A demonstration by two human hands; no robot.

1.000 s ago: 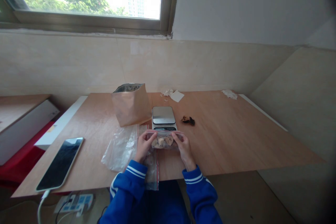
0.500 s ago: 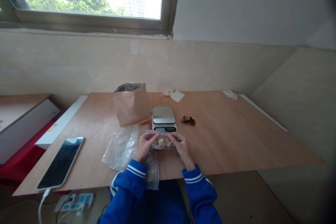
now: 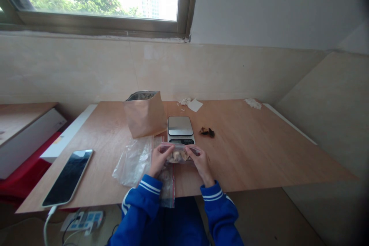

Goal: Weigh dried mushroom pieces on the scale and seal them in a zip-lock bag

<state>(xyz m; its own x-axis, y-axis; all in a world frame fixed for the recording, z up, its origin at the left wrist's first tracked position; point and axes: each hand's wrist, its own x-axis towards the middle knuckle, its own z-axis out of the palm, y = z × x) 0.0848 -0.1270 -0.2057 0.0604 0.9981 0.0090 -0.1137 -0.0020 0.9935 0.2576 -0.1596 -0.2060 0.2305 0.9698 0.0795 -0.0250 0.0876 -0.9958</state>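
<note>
Zip bag (image 3: 180, 154) pinched by left hand (image 3: 159, 158), right hand (image 3: 201, 162), near table edge (image 3: 259, 187)

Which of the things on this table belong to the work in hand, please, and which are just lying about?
In hand:
- left hand and right hand, pinching the top of the small zip bag of pale pieces
- kitchen scale right behind it
- open brown pouch
- spare clear bags

Lying about:
- phone on its cable
- dark scraps
- paper bits
</note>
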